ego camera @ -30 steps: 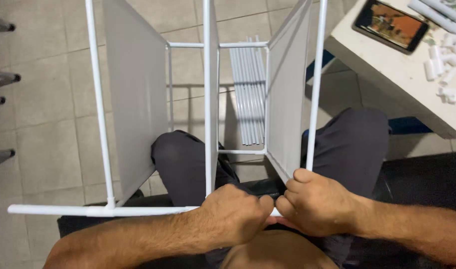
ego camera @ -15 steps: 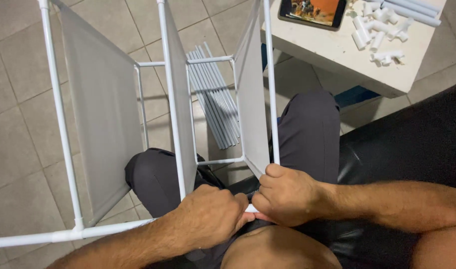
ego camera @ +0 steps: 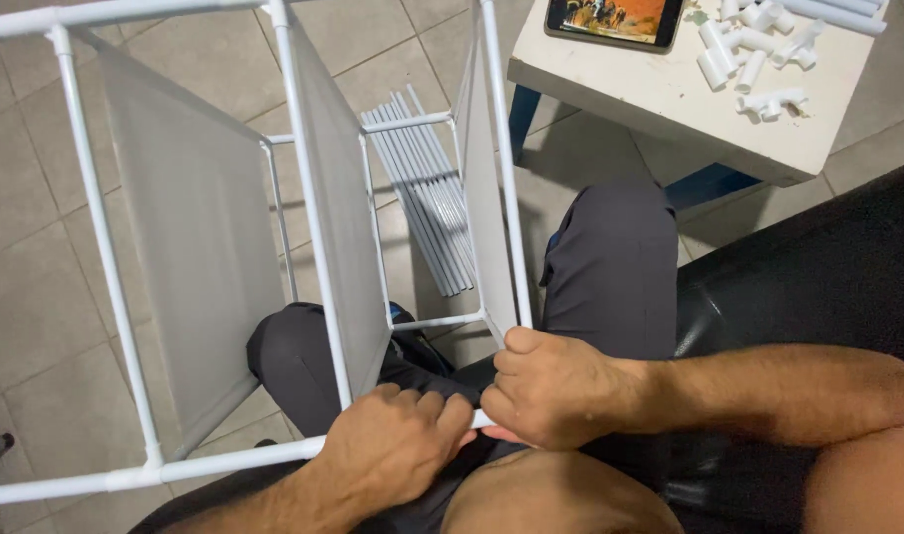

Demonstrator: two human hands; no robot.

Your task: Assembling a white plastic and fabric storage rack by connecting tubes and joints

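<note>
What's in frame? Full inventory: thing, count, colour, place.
shelf frame: 1, white tubes, lying across the person's lap, reaching out over the floor
fabric panels: 3, pale grey, stretched between the frame tubes
loose tubes: a bundle, count unclear, white, on the tiled floor behind the frame
small table: 1, cream top with blue legs, upper right
tablet: 1, dark with lit screen, on the table's far edge
tube connectors: several, white, on the table at right
sofa: 1, black, under the person
left hand: wrapped around the near frame tube
right hand: gripping the same tube at the corner joint, touching the left hand
</note>
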